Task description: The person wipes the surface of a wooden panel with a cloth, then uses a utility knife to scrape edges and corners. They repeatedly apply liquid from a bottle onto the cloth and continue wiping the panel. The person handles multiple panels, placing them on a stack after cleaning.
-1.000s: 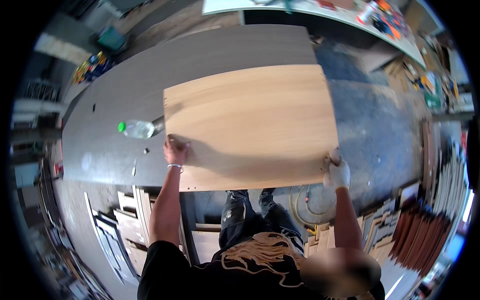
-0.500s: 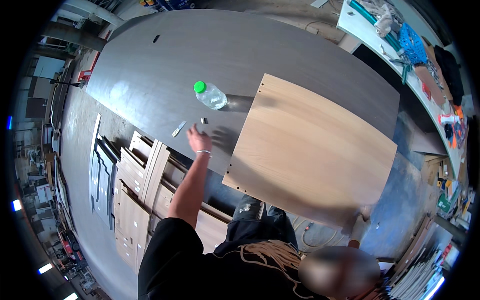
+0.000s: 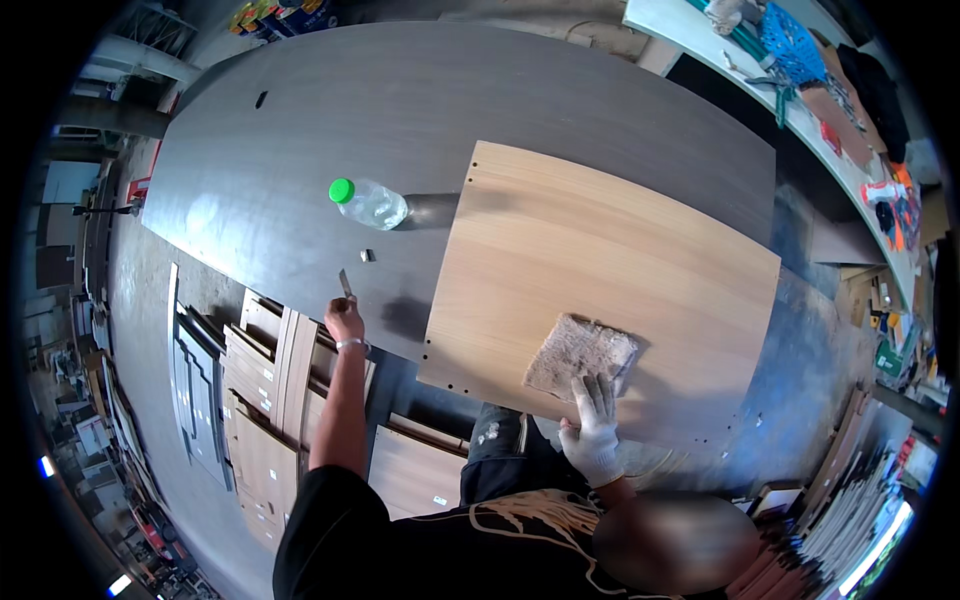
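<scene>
My left hand (image 3: 345,322), bare with a band at the wrist, is closed round a small utility knife (image 3: 346,284) at the near edge of the dark table. The knife's narrow end points away from me. My right hand (image 3: 594,430), in a white knitted glove, lies with fingers stretched out on the near edge of a stained, folded rag (image 3: 575,352). That rag rests on a light wood panel (image 3: 600,240) with small dark holes near its corners. A clear plastic bottle (image 3: 375,205) with a green cap and a small metallic piece (image 3: 367,256) are left of the panel.
The dark tabletop (image 3: 270,140) stretches away beneath the panel. Stacked wood boards (image 3: 265,390) stand below its left edge. At the upper right, a white bench (image 3: 790,110) carries tools and a blue mesh item (image 3: 793,40). Paint cans (image 3: 285,18) stand beyond the table.
My left hand has taken up the utility knife from the table. My right hand has come in from the panel's right near corner, and the rag now lies on the panel.
</scene>
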{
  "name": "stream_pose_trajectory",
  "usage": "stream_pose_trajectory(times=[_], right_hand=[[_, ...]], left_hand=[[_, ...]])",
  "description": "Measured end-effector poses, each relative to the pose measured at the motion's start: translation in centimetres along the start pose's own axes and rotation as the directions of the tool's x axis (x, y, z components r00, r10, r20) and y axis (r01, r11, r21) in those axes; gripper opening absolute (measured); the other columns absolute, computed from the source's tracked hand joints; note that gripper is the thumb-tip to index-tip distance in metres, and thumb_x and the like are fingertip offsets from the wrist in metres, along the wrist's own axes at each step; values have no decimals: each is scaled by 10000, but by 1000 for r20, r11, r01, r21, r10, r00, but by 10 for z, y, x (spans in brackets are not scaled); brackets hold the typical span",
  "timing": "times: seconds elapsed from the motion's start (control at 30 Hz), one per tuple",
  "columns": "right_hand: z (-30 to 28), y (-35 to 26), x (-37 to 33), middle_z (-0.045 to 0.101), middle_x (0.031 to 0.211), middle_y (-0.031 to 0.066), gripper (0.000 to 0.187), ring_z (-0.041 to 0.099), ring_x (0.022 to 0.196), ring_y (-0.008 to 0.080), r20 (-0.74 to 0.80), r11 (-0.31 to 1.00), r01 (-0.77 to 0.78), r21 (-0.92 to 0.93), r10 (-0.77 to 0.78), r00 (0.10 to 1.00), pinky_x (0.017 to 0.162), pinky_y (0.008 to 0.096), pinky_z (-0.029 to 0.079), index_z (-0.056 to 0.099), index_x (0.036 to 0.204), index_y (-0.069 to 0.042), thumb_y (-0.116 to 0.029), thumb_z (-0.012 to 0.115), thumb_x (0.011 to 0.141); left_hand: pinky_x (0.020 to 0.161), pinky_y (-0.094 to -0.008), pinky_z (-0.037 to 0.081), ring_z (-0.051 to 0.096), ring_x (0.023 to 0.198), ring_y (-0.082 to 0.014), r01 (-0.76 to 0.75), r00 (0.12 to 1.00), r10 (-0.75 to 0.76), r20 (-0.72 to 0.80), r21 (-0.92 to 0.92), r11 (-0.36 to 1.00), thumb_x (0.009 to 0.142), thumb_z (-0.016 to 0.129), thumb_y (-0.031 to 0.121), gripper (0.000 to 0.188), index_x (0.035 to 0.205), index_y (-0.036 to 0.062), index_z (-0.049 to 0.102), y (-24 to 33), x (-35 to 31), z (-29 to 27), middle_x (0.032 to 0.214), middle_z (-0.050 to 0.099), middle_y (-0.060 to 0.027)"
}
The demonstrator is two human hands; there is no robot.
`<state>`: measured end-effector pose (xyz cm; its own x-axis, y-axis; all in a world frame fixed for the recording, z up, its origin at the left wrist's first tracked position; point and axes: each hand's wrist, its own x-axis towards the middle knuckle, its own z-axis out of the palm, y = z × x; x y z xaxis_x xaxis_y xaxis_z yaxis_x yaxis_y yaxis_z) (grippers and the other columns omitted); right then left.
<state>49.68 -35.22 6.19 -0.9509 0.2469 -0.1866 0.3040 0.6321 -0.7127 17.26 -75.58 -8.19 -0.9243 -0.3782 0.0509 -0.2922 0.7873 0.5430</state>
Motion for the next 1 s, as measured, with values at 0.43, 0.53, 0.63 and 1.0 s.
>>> stream_pose_trajectory(times=[0.43, 0.53, 0.63, 1.0], right_hand=[[-143, 158, -115, 638, 943, -21, 203, 548, 860, 78, 206, 223, -350, 910, 490, 847, 802, 260, 464, 681, 1085, -4, -193, 627, 1036], [-175, 234, -130, 625, 847, -10, 221, 552, 788, 71, 26, 456, -266, 849, 467, 884, 712, 259, 469, 699, 1078, -21, -234, 661, 1030], [-224, 277, -117, 687, 866, 22, 234, 585, 727, 80, 44, 209, -179, 961, 527, 849, 665, 265, 489, 715, 1142, -13, -210, 651, 1035], [-280, 416, -69, 675, 859, -16, 294, 588, 716, 58, 79, 605, -506, 615, 591, 802, 571, 237, 473, 718, 1162, -18, -259, 703, 995]], left_hand=[[547, -225, 438, 573, 607, -57, 505, 386, 302, 872, -473, 722, 992, 731, 167, 163, 901, 33, 710, 304, -553, 21, 725, 681, -14], [656, -318, 508, 656, 727, -173, -46, 350, 557, 753, -580, 813, 914, 755, 92, 124, 1011, 16, 734, 334, -579, 45, 825, 733, -73], [956, -495, 487, 619, 1149, -382, -669, 394, 821, 414, -484, 565, 854, 723, 68, 304, 1157, 49, 718, 330, -547, 81, 1212, 701, -182], [1227, -609, 204, 337, 1483, -448, -880, 413, 813, 410, -52, 473, 889, 512, 220, 599, 1461, 42, 497, 303, -525, 122, 1582, 410, -233]])
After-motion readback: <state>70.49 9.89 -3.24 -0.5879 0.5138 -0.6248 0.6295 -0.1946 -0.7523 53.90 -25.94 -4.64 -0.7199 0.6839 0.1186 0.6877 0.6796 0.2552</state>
